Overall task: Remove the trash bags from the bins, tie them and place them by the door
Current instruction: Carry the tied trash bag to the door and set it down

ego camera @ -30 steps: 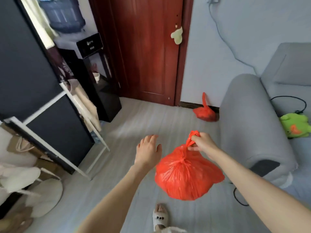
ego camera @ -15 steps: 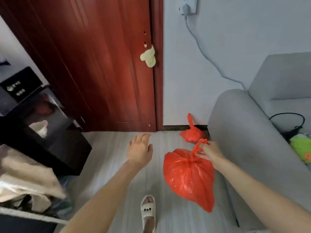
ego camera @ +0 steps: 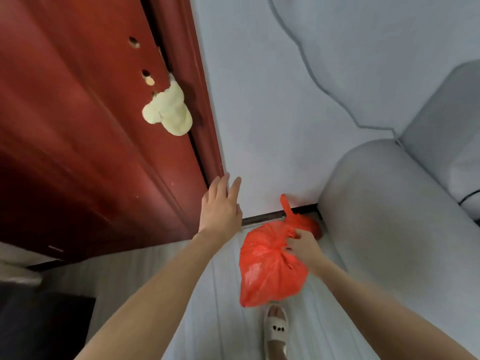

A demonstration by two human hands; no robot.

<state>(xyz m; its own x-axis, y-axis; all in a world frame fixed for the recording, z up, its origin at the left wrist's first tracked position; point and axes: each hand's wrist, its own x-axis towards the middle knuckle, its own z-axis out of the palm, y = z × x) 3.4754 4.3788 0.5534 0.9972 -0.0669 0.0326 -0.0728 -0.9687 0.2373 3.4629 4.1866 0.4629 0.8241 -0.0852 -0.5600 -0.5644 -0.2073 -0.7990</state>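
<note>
— Red plastic, crinkled and glossy: tied trash bag (ego camera: 270,268), pinched at its knotted neck by right hand (ego camera: 302,249), fingers curled round the gather. Hangs clear of the floor (ego camera: 166,294).

— And left hand (ego camera: 220,209)?

— Spread flat, fingers straight, holding nothing — raised near the door (ego camera: 78,126) frame.

— Any other bag?

— Second red bag (ego camera: 309,223), on the floor by the skirting, wedged between wall (ego camera: 259,100) and sofa arm (ego camera: 384,209), right of the door.
</note>
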